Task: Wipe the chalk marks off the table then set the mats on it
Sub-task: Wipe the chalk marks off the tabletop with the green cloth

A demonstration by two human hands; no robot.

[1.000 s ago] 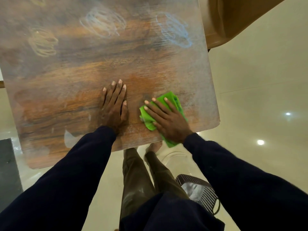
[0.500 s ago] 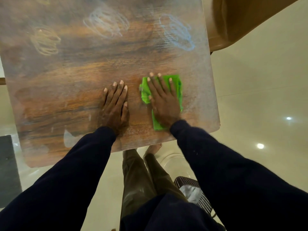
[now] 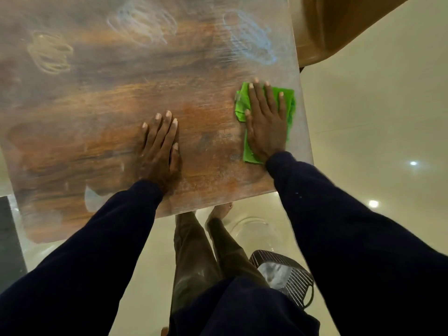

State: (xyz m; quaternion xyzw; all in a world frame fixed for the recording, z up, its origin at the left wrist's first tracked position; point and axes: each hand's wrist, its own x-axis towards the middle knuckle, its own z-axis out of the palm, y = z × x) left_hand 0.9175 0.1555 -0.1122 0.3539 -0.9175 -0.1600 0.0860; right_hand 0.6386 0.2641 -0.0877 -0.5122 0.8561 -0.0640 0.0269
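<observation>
Right hand (image 3: 266, 127) lies flat on the green cloth (image 3: 290, 105). Its fingers (image 3: 257, 100) are straight and spread, palm down, pressing the cloth to the table (image 3: 97, 105): no grip, nothing pinched. The cloth is crumpled. It shows between and beside the fingers, just under the fingertips, and runs down the thumb side to the wrist, close to the table's right edge. Left hand (image 3: 160, 151) is also flat, on bare wood, fingers (image 3: 162, 132) straight and close together with the thumb alongside, holding nothing. It is well left of the cloth and not touching it. Chalk marks on the table: blue scribble (image 3: 249, 40) just beyond the right fingertips, apart from the cloth; white scribble (image 3: 143, 23) further out, beyond the gap between the two hands; yellow scribble (image 3: 49, 53) far out and left of the left fingers. All three are faint with blurred edges. A pale chalky haze covers much of the surface, and the wood grain is clearer around the left fingers. Both arms are in dark sleeves. Below the near table edge are trouser legs (image 3: 194, 251) and a bare foot (image 3: 221, 210) on a glossy pale floor (image 3: 363, 117). A dark slatted basket (image 3: 291, 280) sits on the floor under the right forearm with something pale inside, can't tell what. A tan chair (image 3: 339, 25) is past the table's far right corner.
</observation>
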